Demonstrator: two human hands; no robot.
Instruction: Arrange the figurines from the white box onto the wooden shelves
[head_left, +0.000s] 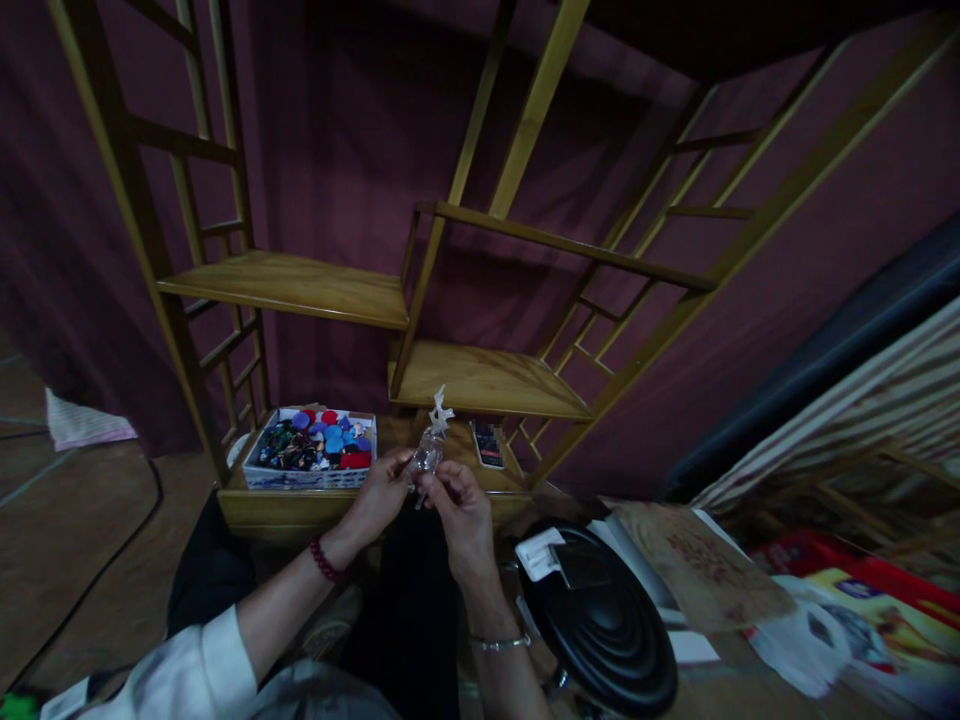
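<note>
Both hands meet in front of the shelf's lowest board around a small clear, shiny piece [427,455], which looks like transparent plastic or glass. A pale, pointed, star-like part [441,410] sticks up from its top. My left hand [386,485] pinches it from the left side. With thumb and fingers closed, my right hand [459,500] grips its lower right side. The fingers cover part of it, so its exact kind is unclear. Left of the hands, a patterned box [300,480] holds many small colourful figures and round pieces [330,435].
A wooden shelf unit [495,380] stands ahead, with a phone [489,445] on its lowest board. To the right is a black round stool [607,620] bearing a white packet [540,553]. Cardboard [697,560] and plastic bags [806,640] lie beyond. A cable [112,560] crosses the floor at left.
</note>
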